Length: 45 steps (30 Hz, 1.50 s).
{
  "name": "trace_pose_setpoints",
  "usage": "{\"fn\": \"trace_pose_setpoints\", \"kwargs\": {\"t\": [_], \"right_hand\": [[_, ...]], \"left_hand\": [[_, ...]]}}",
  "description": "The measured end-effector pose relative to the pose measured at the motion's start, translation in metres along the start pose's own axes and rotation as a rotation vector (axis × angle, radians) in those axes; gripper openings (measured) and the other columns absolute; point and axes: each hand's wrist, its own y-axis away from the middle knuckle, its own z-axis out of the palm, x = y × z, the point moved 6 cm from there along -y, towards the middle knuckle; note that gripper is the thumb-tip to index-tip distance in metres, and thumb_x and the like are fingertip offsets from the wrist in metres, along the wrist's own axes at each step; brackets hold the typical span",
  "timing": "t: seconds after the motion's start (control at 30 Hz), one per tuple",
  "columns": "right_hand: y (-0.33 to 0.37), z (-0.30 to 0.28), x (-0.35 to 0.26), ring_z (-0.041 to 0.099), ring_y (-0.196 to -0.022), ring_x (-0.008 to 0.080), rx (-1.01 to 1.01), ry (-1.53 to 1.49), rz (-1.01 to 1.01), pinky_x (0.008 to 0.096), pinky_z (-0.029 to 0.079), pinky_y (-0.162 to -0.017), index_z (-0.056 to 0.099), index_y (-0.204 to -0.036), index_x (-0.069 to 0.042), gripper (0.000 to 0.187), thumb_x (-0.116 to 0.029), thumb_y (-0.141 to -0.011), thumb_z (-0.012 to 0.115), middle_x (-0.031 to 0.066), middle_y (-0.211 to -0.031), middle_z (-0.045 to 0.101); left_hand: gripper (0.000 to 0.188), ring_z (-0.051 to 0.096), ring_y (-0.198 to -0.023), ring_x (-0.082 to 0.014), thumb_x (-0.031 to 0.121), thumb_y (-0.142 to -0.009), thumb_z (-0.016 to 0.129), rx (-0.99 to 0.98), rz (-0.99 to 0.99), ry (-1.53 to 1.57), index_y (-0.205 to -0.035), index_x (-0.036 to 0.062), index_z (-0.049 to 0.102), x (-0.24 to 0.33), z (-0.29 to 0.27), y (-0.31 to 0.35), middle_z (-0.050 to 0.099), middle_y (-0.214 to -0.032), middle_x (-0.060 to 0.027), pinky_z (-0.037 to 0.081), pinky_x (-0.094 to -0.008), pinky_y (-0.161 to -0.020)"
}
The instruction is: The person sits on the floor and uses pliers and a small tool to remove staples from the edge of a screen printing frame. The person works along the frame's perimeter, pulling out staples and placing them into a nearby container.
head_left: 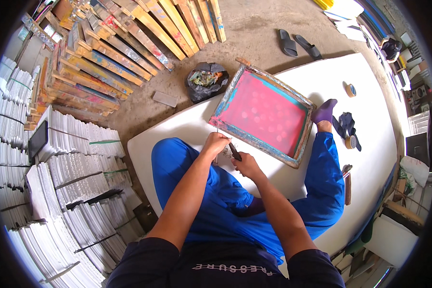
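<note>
Right hand [247,164] closed round a dark tool [235,152], its far end close by the left hand [217,144]. Left fingers curled; cannot tell what, if anything, they pinch. Pink screen [265,113] lies just beyond, rightward, on a white surface [369,139]. Left of screen: black bag [197,94]. Far right: sandals [288,44].

That person's bare forearms [189,189] reach forward, converging, the left hand [217,143] curled slightly beyond the curled right hand [248,165].

Tied white stacks [77,170], paint-stained wooden frames [122,57], two black sandals [288,43]
</note>
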Motion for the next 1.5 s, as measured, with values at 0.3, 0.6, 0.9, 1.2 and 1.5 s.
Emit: {"fn": "trace_pose_setpoints", "kwargs": {"t": [0.3, 0.6, 0.9, 1.2, 1.5], "right_hand": [[-0.016, -0.041, -0.018, 0.071, -0.081, 0.0234, -0.185, -0.386, 0.156, 0.0392, 0.058, -0.061, 0.056, -0.115, 0.002, 0.042, -0.037, -0.1, 0.059, 0.014, -0.096, 0.067], [-0.039, -0.047, -0.029, 0.071, -0.077, 0.0269, -0.243, -0.305, 0.244, 0.0444, 0.058, -0.059, 0.055, -0.121, 0.002, 0.042, -0.035, -0.102, 0.055, 0.0161, -0.094, 0.066], [-0.044, -0.054, -0.046, 0.069, -0.061, 0.0314, -0.106, -0.012, 0.228, 0.0449, 0.057, -0.053, 0.061, -0.103, 0.011, 0.041, -0.029, -0.099, 0.054, 0.0219, -0.077, 0.067], [-0.036, -0.018, -0.026, 0.068, -0.082, 0.0528, 0.373, 0.322, 0.055, 0.0584, 0.055, -0.077, 0.056, -0.101, 0.004, 0.04, -0.036, -0.1, 0.052, 0.0366, -0.087, 0.066], [-0.005, -0.02, -0.025, 0.069, -0.088, 0.0481, 0.263, 0.223, -0.031, 0.0578, 0.054, -0.08, 0.062, -0.106, 0.0, 0.035, -0.032, -0.095, 0.059, 0.032, -0.088, 0.069]], "left_hand": [[0.041, 0.071, -0.07, -0.029, 0.036, -0.08, 0.08, 0.087, 0.034, -0.479, -0.079, -0.0039, 0.074, 0.033, -0.009, 0.017, 0.071, -0.074, -0.0207, 0.053, -0.0409, -0.067], [0.049, 0.072, -0.073, -0.0349, 0.044, -0.083, 0.075, 0.096, 0.059, -0.473, -0.074, -0.0038, 0.072, 0.033, -0.007, 0.01, 0.069, -0.07, -0.0221, 0.054, -0.0447, -0.07], [0.041, 0.071, -0.08, -0.0388, 0.039, -0.085, 0.074, 0.134, 0.085, -0.509, -0.083, -0.0024, 0.074, 0.026, -0.005, -0.001, 0.071, -0.081, -0.0259, 0.054, -0.0463, -0.075], [0.032, 0.072, -0.083, -0.036, 0.032, -0.087, 0.069, 0.183, 0.117, -0.447, -0.088, 0.0013, 0.077, 0.031, -0.008, 0.001, 0.074, -0.086, -0.021, 0.054, -0.0438, -0.077], [0.03, 0.059, -0.06, -0.0154, 0.029, -0.089, 0.072, 0.057, 0.061, -0.162, -0.086, -0.0001, 0.076, 0.026, -0.002, 0.001, 0.066, -0.068, -0.0061, 0.046, -0.0329, -0.056]]}}
